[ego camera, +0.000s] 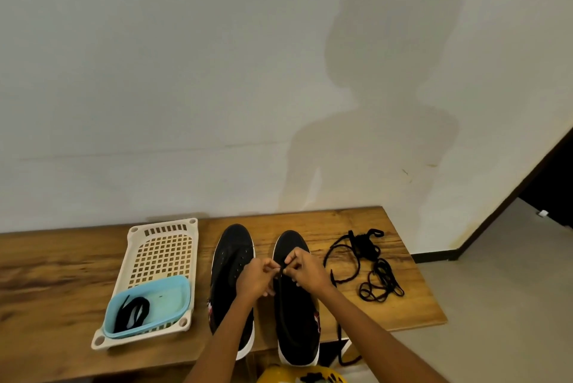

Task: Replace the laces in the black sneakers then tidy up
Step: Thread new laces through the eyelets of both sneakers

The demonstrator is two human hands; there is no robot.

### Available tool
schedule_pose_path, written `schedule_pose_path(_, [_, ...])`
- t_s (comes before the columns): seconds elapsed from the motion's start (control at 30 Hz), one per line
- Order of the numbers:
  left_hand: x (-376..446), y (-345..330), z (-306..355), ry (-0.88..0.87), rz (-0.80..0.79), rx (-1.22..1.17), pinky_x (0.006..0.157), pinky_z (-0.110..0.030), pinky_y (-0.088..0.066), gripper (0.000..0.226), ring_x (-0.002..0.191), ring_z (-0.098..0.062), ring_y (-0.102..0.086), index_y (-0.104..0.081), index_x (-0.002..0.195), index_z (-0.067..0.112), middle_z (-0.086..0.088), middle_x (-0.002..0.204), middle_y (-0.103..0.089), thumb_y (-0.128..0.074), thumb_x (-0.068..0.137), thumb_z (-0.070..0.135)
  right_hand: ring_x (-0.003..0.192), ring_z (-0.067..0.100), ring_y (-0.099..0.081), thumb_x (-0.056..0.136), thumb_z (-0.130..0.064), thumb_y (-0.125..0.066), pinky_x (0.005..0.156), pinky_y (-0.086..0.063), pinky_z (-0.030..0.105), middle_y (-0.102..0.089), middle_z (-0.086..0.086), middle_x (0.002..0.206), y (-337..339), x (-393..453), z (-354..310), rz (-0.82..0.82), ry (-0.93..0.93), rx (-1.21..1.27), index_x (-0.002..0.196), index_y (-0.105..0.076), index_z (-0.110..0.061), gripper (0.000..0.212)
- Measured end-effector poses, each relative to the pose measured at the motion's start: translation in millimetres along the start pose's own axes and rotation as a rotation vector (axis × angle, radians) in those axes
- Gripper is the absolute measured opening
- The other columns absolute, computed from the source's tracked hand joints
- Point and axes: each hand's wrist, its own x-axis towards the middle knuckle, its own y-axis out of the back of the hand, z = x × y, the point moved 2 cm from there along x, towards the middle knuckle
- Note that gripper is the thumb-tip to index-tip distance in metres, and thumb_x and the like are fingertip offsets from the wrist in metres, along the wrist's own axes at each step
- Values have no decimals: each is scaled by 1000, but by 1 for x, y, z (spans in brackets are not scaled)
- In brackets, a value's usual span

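At a wooden table (62, 274), I am working both hands over the right-hand black sneaker (296, 317): my left hand (255, 278) and right hand (305, 269) are each pinching the black lace (280, 272) at its eyelets. The lace looks light, limp and likely to slip, so I am judging the stiff tip the best hold. A loose lace pile (370, 265) is lying just right of the pair; another lace is sitting in the blue tub (173, 296).

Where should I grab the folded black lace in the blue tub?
Pinch the folded lace at its middle, coming straight down from above. It lies flat in a long bundle on the floor of the blue tub, whose raised walls block a side approach.
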Motion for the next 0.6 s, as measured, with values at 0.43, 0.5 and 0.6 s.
schedule_pose_path(0.43, [0,2,20,-97,179,-547,78,-24,-49,16,88,-13,-60,-52,102,11,-7,101,-60,-38,100,19,62,17,-52,91,-29,-61,67,-46,38,-53,5,67,19,8,-45,-46,177,-76,73,-62,-3,32])
schedule_pose_path(0.5, [-3,0,15,-38,112,-689,82,-27,-50,18,96,-16,-64,-51,110,13,-5,106,-64,-36,101,18,65,25,-59,90,-30,-63,70,-51,41,-58,12,70,37,9,-74,37,189,111,80,-65,3,35])
schedule_pose_path(0.6, [-10,-12,13,-33,-29,-614,85,-21,-45,17,108,-16,-58,-59,106,18,-2,111,-62,-47,96,10,64,10,-62,87,-26,-68,70,-55,23,-64,1,77,80,7,-133,149,247,433,93,-71,-2,24])
